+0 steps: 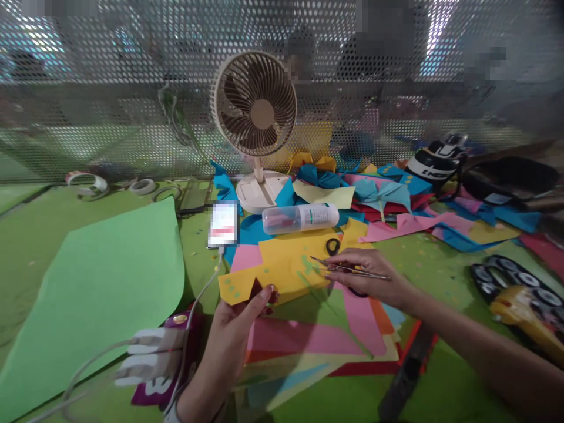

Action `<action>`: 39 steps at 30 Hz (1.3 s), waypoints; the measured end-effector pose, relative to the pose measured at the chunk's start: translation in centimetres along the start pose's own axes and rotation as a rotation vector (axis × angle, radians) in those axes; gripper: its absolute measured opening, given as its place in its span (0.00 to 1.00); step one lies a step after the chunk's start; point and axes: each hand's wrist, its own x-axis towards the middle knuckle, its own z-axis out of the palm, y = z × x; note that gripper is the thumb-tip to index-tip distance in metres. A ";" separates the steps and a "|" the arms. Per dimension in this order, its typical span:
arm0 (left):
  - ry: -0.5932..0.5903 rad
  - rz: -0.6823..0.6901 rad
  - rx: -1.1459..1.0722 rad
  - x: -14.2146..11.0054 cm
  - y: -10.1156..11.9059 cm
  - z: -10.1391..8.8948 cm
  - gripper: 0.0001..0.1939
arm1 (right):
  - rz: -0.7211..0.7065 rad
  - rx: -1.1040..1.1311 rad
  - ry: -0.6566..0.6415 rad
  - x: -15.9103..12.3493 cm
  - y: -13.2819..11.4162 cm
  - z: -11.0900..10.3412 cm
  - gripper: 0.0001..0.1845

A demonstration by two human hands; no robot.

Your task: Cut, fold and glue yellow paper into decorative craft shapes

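Observation:
My left hand [247, 317] pinches the near edge of a yellow paper piece [235, 282] with green dots, between thumb and fingers. A small dark red patch [255, 288] shows at the thumb. My right hand [361, 270] is closed on slim metal tweezers [365, 274], whose tips point left over small green paper bits [311, 264] on the yellow paper. From there a thin green strip [339, 314] slants down to the right. Black-handled scissors [333, 245] lie at my right hand, partly hidden by it. Stacked coloured papers [299, 335] lie below both hands.
A fan [259, 111] stands behind a clear bottle [304, 217] and a lit phone [222, 224] on a cable. Green sheet [118, 282] and plugged power strip [145, 390] lie left. Paper scraps [379, 194], a cutter knife [408, 373] and a yellow tape dispenser [524, 311] lie right.

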 end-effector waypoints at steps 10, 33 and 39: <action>0.026 -0.005 0.012 0.2 -0.2 -0.2 0.11 | 0.003 -0.023 0.083 1.8 1.2 -0.3 0.16; 0.055 -0.022 0.019 0.3 -0.1 -0.2 0.13 | 0.116 -0.169 0.119 1.1 1.1 -2.4 0.18; 0.088 -0.026 0.034 0.4 -0.2 -0.2 0.14 | 0.194 -0.162 0.148 0.7 1.4 -5.1 0.17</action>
